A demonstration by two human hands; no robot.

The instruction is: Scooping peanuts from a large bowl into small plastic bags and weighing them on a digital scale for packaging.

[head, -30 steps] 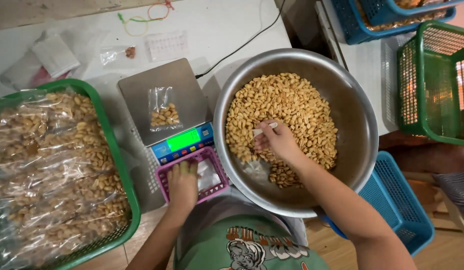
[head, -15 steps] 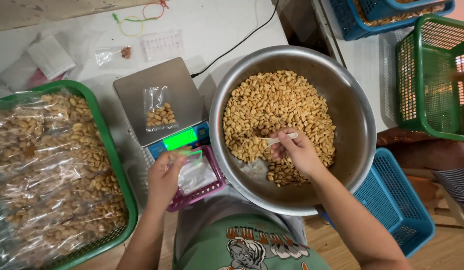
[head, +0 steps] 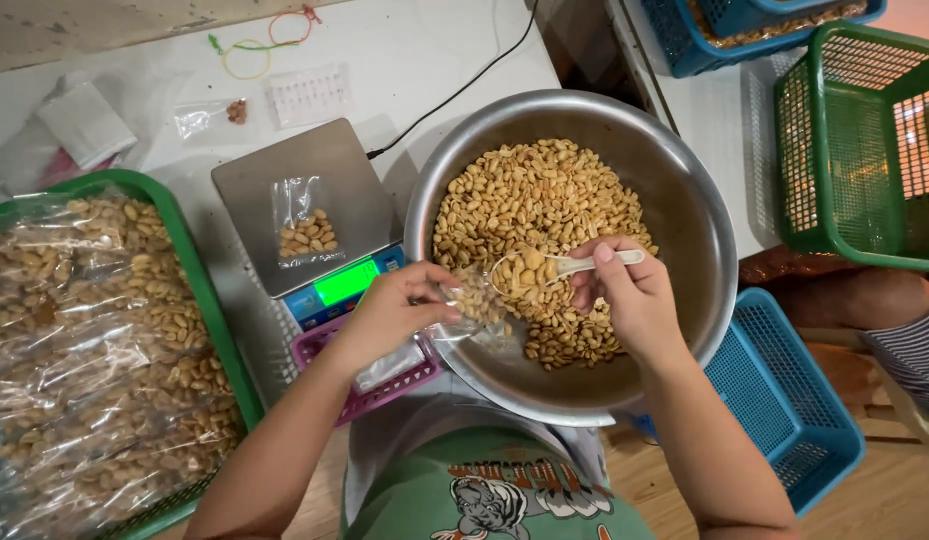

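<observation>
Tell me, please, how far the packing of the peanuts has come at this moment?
Done: the green basket on the left holds many filled clear bags, and one small bag of peanuts lies on the scale. In hand: the right hand holds a loaded white spoon at the clear bag in the left hand. Left: the metal bowl is well stocked with loose peanuts.

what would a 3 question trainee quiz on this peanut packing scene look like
1. True or false: the right hand holds a spoon of peanuts.
2. What does the left hand hold? A) small clear bag B) rubber band
3. What lies on the scale?

Key:
1. True
2. A
3. A small clear bag of peanuts
</observation>
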